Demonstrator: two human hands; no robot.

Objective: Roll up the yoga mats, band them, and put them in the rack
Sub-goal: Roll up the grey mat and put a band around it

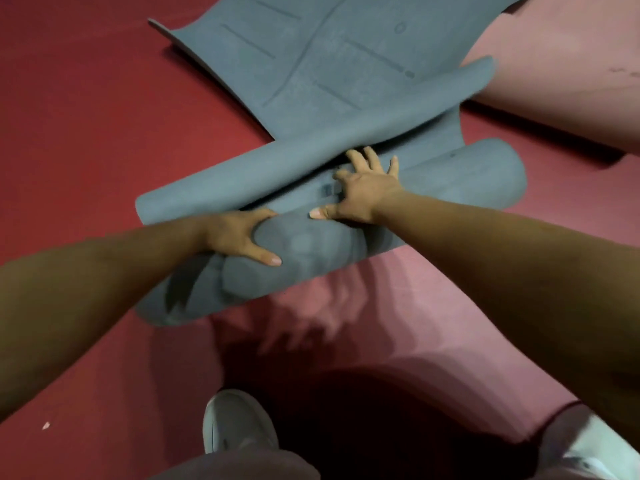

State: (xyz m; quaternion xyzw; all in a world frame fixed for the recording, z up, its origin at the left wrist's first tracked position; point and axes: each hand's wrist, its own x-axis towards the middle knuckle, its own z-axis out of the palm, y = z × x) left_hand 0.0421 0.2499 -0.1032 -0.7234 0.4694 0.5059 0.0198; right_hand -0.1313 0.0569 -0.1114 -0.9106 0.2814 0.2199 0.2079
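A grey-blue yoga mat [332,64] lies on the red floor, its near end wound into a thick loose roll [304,247] that runs from lower left to upper right. A fold of the mat stands up just behind the roll. My left hand [239,239] grips the roll near its left part, thumb and fingers wrapped over the curve. My right hand [363,188] lies on top of the roll to the right, fingers spread and pressing down. The flat rest of the mat stretches away towards the top, its far left corner curling up.
A pink mat [398,306] lies flat under and in front of the roll; a pink mat also shows at the upper right. My two white shoes [235,420] stand at the bottom on the red floor [86,133]. No band or rack shows.
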